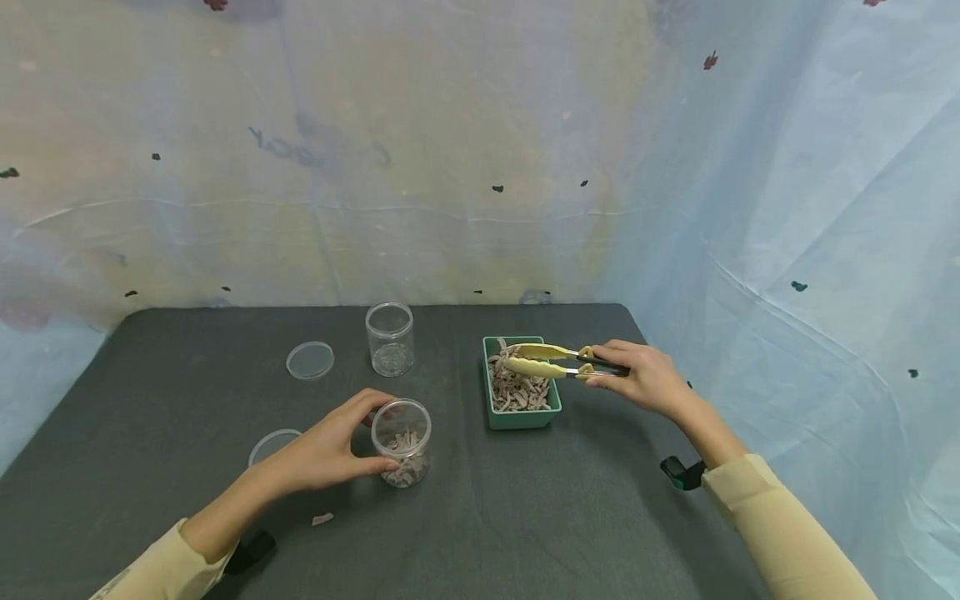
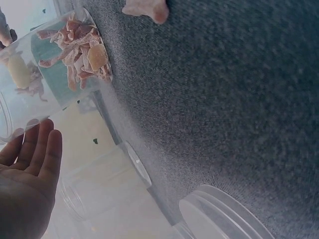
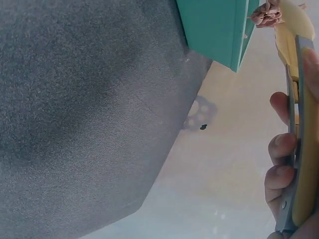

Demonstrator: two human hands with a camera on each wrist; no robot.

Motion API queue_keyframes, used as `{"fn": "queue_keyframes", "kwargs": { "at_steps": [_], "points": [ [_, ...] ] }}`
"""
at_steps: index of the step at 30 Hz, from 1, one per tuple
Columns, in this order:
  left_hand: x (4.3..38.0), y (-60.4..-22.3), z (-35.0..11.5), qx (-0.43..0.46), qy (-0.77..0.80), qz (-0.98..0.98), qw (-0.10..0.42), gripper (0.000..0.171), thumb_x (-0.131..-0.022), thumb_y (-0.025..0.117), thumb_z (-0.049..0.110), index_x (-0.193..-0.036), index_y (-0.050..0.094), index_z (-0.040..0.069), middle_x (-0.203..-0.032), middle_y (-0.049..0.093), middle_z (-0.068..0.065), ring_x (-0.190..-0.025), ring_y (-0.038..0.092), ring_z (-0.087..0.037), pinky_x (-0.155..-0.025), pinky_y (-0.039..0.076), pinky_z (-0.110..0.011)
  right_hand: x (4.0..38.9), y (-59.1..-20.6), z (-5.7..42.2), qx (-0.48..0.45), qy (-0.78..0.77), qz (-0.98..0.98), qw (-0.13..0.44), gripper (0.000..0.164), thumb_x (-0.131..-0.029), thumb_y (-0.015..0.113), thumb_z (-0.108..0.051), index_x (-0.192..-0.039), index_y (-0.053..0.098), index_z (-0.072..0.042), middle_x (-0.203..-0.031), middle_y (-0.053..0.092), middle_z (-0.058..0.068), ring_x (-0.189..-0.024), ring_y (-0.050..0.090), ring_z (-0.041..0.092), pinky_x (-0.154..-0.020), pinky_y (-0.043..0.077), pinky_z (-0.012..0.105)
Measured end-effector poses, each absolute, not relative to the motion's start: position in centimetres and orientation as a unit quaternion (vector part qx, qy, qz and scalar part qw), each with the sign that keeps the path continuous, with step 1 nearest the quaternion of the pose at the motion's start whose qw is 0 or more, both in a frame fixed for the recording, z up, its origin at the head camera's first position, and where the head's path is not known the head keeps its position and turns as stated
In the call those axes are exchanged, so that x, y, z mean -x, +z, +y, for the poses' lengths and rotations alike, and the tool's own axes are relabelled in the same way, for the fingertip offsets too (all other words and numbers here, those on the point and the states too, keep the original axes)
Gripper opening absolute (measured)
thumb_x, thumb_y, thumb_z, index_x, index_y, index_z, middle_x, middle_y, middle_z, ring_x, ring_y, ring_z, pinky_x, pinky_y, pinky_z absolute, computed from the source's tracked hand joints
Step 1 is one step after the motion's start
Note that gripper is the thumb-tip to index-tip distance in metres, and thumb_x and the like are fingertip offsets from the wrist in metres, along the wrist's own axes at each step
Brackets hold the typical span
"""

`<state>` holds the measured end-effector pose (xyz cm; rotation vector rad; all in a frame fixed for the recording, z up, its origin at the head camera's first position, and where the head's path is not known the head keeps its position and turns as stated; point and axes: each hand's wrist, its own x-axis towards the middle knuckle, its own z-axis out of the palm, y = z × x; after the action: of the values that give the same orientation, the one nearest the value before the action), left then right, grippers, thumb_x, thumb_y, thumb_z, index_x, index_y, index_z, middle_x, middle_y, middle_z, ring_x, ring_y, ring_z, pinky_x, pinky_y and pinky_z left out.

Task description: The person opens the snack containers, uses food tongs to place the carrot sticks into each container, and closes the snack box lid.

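Observation:
My left hand holds a clear plastic jar upright on the dark table, thumb at its near side and fingers behind. Pale brownish-pink strips lie in the bottom of this jar, seen through its wall in the left wrist view. In my right hand are tongs with yellow tips and dark handles. The tips are over a green rectangular tub heaped with the same kind of strips. In the right wrist view, a clump of strips shows at the tongs' tips.
Behind the held jar stands a second clear jar. One round clear lid lies to its left; another lid is partly hidden by my left forearm. A single loose strip is on the table near my left wrist. Pale sheeting hangs behind.

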<state>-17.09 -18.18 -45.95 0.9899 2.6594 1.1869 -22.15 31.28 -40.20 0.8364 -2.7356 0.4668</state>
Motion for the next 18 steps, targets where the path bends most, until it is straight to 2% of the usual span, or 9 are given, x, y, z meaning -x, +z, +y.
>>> {"fn": "queue_keyframes", "kwargs": {
  "at_steps": [11,18],
  "points": [
    [17.12,-45.94,-18.15,-0.321,0.388,0.863,0.042,0.078,-0.084,0.084,0.054,-0.147,0.048,0.025,-0.139,0.056,-0.001,-0.117,0.061,-0.026,-0.094,0.054,-0.051,21.63,-40.72,31.53,-0.275,0.163,-0.94,0.124,0.053,-0.084,0.087,-0.028,-0.13,0.073,-0.005,-0.117,0.074,0.007,-0.075,0.06,0.012,-0.06,0.045,0.03],
    [17.05,-45.94,-18.1,-0.321,0.388,0.864,0.037,0.078,-0.084,0.085,0.053,-0.147,0.048,0.025,-0.138,0.055,0.003,-0.117,0.061,-0.026,-0.094,0.054,-0.051,21.54,-40.88,31.57,-0.27,0.172,-0.938,0.128,0.054,-0.085,0.087,-0.025,-0.132,0.072,-0.004,-0.119,0.074,0.009,-0.08,0.064,0.017,-0.063,0.048,0.033]
  ]
}}
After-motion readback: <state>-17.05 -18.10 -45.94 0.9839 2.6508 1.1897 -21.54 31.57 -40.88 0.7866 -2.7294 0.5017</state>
